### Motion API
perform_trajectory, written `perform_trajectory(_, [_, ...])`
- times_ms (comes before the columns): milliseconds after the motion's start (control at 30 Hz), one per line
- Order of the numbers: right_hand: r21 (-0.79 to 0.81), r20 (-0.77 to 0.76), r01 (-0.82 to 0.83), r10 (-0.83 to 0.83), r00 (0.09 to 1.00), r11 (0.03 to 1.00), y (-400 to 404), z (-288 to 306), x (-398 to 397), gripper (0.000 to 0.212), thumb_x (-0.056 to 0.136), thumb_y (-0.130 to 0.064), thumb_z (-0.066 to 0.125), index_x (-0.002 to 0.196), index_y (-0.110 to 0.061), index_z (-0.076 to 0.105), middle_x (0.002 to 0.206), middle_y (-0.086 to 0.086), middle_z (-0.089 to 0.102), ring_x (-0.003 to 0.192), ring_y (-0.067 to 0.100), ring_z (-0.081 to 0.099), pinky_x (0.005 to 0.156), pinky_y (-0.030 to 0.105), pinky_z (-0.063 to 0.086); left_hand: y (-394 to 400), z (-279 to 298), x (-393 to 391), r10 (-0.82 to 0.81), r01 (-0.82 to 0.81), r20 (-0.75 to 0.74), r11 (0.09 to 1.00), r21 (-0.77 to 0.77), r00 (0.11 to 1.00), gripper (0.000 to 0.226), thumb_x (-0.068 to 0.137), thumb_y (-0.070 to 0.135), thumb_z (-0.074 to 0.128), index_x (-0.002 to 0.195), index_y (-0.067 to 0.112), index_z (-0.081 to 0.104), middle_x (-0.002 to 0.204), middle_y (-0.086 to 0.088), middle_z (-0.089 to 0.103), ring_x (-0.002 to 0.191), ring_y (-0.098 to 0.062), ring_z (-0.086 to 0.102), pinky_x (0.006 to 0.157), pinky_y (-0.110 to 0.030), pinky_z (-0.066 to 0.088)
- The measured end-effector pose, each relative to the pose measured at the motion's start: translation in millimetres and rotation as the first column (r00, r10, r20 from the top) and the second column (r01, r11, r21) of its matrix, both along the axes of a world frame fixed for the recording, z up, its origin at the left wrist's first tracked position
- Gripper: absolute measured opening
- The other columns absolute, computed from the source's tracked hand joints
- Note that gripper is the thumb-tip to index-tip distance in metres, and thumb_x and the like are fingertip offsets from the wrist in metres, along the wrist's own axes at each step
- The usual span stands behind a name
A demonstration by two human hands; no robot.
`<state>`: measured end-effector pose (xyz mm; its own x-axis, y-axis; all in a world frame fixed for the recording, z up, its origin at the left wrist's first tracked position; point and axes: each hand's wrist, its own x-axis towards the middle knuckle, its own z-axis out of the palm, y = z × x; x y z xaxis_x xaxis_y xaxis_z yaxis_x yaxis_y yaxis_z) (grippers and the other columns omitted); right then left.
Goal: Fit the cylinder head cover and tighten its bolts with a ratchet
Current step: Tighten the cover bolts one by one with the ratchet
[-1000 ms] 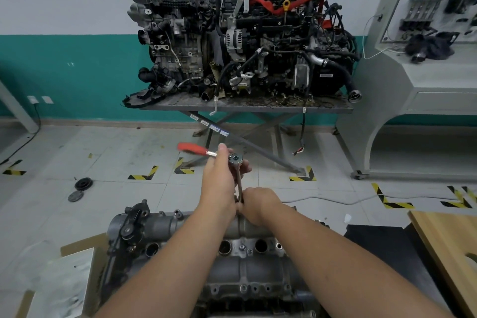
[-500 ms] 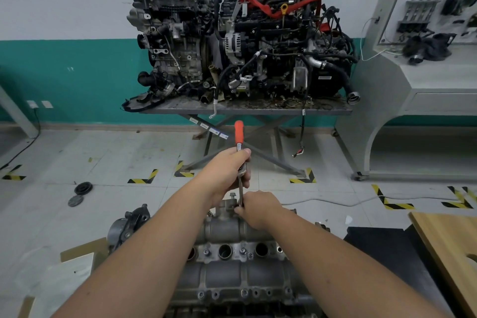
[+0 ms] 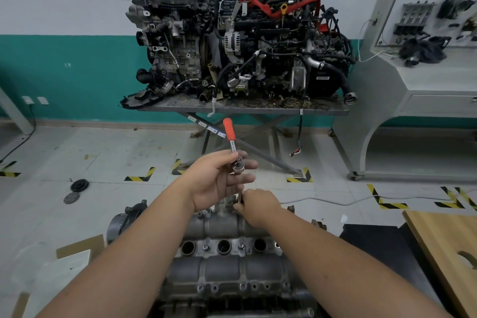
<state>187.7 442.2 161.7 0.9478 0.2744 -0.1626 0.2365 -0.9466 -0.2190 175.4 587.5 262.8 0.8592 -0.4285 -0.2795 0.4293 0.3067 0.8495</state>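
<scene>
The grey cast cylinder head cover (image 3: 227, 270) lies in front of me, with bolts and three round plug wells along its middle. A ratchet (image 3: 233, 152) with a red handle stands over the cover's far edge, handle pointing away from me. My left hand (image 3: 219, 178) grips the ratchet at its head. My right hand (image 3: 258, 205) pinches the thin extension bar just below, at the cover's far edge. The socket end is hidden behind my right hand.
Two engines (image 3: 240, 41) sit on a scissor lift table (image 3: 242, 108) by the far wall. A grey training bench (image 3: 423, 85) stands at right. A wooden board (image 3: 449, 253) lies at lower right, cardboard (image 3: 77, 248) at lower left, and black discs (image 3: 77, 190) on the floor.
The ratchet handle swung from pointing left to pointing away from me. My left hand shifted with it at the ratchet head. My right hand stayed on the extension.
</scene>
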Motion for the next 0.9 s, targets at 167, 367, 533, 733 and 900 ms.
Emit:
perform_trajectory(167, [0.146, -0.044, 0.033, -0.027, 0.999, 0.989, -2, 4, -3, 0.014, 0.098, -0.034, 0.053, 0.088, -0.024, 0.052, 0.102, 0.01, 0.068, 0.099, 0.031, 0.061, 0.071, 0.032, 0.037, -2, -2, -8, -0.02, -0.012, -0.109, 0.959, -0.284, 0.994, 0.031, 0.089, 0.017, 0.055, 0.117, 0.004, 0.06, 0.11, -0.017, 0.073, 0.083, -0.026, 0.075, 0.058, -0.029, 0.06])
perform_trajectory(367, [0.158, -0.079, 0.011, 0.001, 0.997, 0.987, -6, 12, 1, 0.017, 0.1, -0.032, 0.052, 0.086, -0.022, 0.052, 0.104, 0.013, 0.067, 0.098, 0.031, 0.06, 0.071, 0.03, 0.036, -11, 2, -7, 0.0, -0.05, -0.164, 0.952, -0.301, 0.986, 0.023, 0.093, 0.012, 0.05, 0.11, 0.004, 0.061, 0.098, -0.016, 0.075, 0.078, -0.027, 0.075, 0.056, -0.028, 0.061])
perform_trajectory(533, [0.178, -0.061, 0.008, 0.003, 0.998, 0.984, -7, 12, 1, 0.017, 0.1, -0.03, 0.053, 0.089, -0.018, 0.057, 0.103, 0.012, 0.067, 0.098, 0.031, 0.061, 0.073, 0.032, 0.041, -11, 6, -3, 0.031, -0.091, -0.205, 0.953, -0.29, 0.978, 0.02, 0.1, 0.012, 0.044, 0.107, 0.004, 0.061, 0.092, -0.015, 0.075, 0.076, -0.027, 0.075, 0.052, -0.028, 0.06])
perform_trajectory(733, [0.165, -0.03, -0.012, 0.017, 0.999, 0.986, -5, 11, 2, 0.021, 0.099, -0.029, 0.053, 0.102, -0.013, 0.065, 0.104, 0.01, 0.068, 0.099, 0.03, 0.061, 0.082, 0.037, 0.049, -6, 8, 0, 0.006, -0.078, -0.224, 0.946, -0.315, 0.975, 0.022, 0.086, 0.011, 0.053, 0.106, 0.005, 0.061, 0.094, -0.015, 0.075, 0.078, -0.029, 0.076, 0.055, -0.029, 0.061])
perform_trajectory(900, [0.175, -0.06, 0.024, -0.013, 0.998, 0.984, -3, 12, 8, 0.012, 0.089, -0.022, 0.056, 0.089, -0.014, 0.064, 0.092, 0.009, 0.068, 0.092, 0.028, 0.061, 0.072, 0.033, 0.047, -9, 7, 2, 0.001, -0.075, -0.224, 0.943, -0.324, 0.974, 0.02, 0.087, 0.011, 0.053, 0.105, 0.006, 0.061, 0.095, -0.015, 0.074, 0.078, -0.028, 0.076, 0.054, -0.029, 0.06])
